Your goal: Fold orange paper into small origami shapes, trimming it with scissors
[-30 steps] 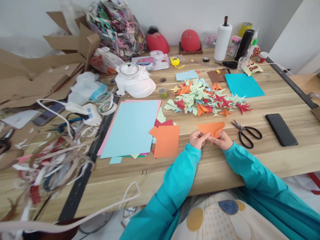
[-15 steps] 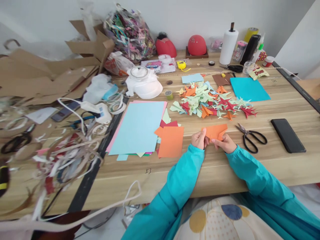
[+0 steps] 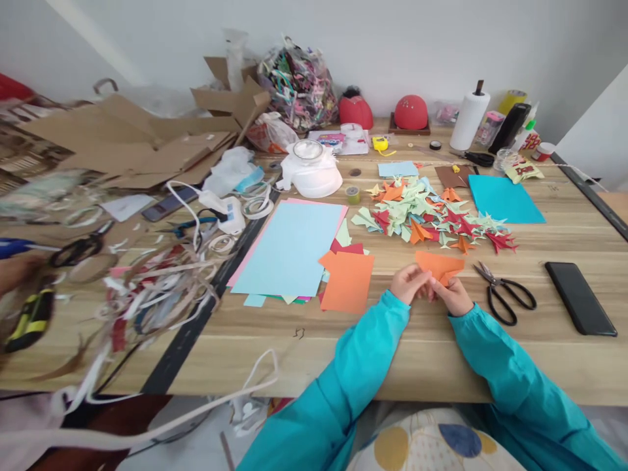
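Observation:
Between my two hands is a folded piece of orange paper, raised a little over the wooden table. My left hand pinches its lower left part with thumb and fingers. My right hand grips its lower right part, the thumb meeting the left one on the fold. To the left lies a flat orange sheet on smaller coloured pieces. A pile of folded paper shapes in green, orange and red spreads beyond my hands. Black-handled scissors rest close to my right hand.
A black phone lies at the right. Large blue and pink sheets are stacked left of my hands. Tangled strips, a power strip and cardboard crowd the left. Another person's hand shows at the left edge.
My head view has swung left, so things sit further right. My left hand has shifted along the orange paper toward my right hand. At the far left, another person's hand has come into view.

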The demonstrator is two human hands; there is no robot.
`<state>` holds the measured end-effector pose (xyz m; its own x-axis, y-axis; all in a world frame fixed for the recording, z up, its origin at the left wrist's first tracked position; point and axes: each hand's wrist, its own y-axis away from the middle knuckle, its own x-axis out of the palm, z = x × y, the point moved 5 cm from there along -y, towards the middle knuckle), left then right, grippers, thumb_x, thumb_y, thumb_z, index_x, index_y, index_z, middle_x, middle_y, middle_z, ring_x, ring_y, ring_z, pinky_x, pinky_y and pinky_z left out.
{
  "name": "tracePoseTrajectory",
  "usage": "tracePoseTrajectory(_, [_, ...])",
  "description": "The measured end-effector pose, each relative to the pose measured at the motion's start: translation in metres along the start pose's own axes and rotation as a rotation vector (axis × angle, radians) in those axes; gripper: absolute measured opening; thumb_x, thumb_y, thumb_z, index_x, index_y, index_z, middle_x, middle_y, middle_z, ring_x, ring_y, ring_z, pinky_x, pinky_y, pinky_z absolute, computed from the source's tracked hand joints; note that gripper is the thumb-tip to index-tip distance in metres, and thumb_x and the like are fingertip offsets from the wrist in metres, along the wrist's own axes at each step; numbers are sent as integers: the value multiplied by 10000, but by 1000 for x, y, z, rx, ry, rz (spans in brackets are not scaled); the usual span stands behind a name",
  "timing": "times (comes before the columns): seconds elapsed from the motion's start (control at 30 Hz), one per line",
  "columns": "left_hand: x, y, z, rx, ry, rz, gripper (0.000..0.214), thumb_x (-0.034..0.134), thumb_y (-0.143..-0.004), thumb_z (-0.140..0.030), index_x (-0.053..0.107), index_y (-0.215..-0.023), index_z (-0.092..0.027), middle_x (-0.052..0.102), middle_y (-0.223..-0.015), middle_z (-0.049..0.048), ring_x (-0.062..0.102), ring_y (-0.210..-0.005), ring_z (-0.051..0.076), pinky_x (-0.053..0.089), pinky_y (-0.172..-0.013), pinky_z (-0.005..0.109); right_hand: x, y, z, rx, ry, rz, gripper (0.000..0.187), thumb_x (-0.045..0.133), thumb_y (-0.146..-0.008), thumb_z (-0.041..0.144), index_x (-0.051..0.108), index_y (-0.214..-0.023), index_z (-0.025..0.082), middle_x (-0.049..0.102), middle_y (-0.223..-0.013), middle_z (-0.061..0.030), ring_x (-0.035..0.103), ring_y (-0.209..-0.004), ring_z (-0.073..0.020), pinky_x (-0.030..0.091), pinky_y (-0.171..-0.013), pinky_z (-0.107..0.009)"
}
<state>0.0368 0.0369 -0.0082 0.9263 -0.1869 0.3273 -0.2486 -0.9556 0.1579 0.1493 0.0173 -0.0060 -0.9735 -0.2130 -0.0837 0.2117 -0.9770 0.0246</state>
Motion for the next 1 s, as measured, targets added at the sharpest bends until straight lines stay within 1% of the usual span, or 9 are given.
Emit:
tracePoseTrajectory(0.03, [4,2,0,1,-19,40,406,668,-585,-518,527,-536,-141,513,-417,-18,488,-378,84,356,-372,202,0,0,-1,2,5,10,474,546,-727,566,565,-478,163,562,-447,-26,476,-401,-96,409,-419,-229])
tracePoseTrajectory(0.1, [5,2,1,-9,-11,12,403,671,-584,-500,533,-499,-131,514,-433,-12,487,-382,80,366,-377,205,-2,0,-3,22,16,-12,464,557,-720,564,583,-494,159,563,-443,-27,476,-391,-99,400,-402,-229])
tracePoseTrajectory(0.2, [-2,1,3,-32,13,-55,382,689,-558,-490,574,-544,-126,549,-489,-11,479,-372,74,375,-358,207,-11,0,-3,22,19,-106,445,586,-694,561,600,-509,156,562,-436,-29,480,-396,-109,401,-403,-238])
tracePoseTrajectory(0.3, [-2,-1,8,-56,8,-21,405,705,-533,-504,594,-598,-121,573,-515,-6,493,-365,83,400,-347,212,-16,-1,-2,16,-2,-180,392,652,-632,542,613,-550,160,586,-476,-27,478,-402,-115,406,-398,-247])
tracePoseTrajectory(0.43, [5,-2,18,-91,12,43,504,757,-454,-495,620,-739,-103,609,-542,12,544,-417,112,447,-368,225,-14,-2,-2,-4,-22,-182,385,639,-645,543,601,-561,169,583,-482,-22,477,-410,-120,404,-395,-250])
tracePoseTrajectory(0.53, [5,-3,22,-59,-35,43,503,739,-466,-528,610,-688,-96,576,-479,1,510,-368,96,439,-359,223,-13,-2,-6,-13,-12,-173,399,604,-683,542,579,-549,167,543,-447,-11,454,-394,-108,384,-383,-239])
tracePoseTrajectory(0.7, [2,-4,21,-11,-130,-6,441,720,-514,-514,576,-623,-111,519,-410,-29,464,-321,77,394,-321,199,-14,-4,-13,-34,52,-180,356,585,-729,494,592,-628,153,553,-493,-3,449,-415,-92,376,-396,-217])
tracePoseTrajectory(0.87, [5,-3,19,3,-113,20,435,714,-532,-510,588,-634,-107,554,-440,-11,466,-314,73,382,-314,193,-15,-6,-11,-39,2,-211,395,595,-710,514,546,-544,158,502,-431,19,435,-384,-89,368,-382,-217])
tracePoseTrajectory(1.0, [4,-4,19,-18,-73,16,456,745,-482,-506,591,-621,-100,565,-444,2,499,-328,94,419,-330,213,-15,-6,-10,-29,8,-253,465,551,-726,557,507,-481,164,462,-371,25,410,-348,-86,342,-368,-220])
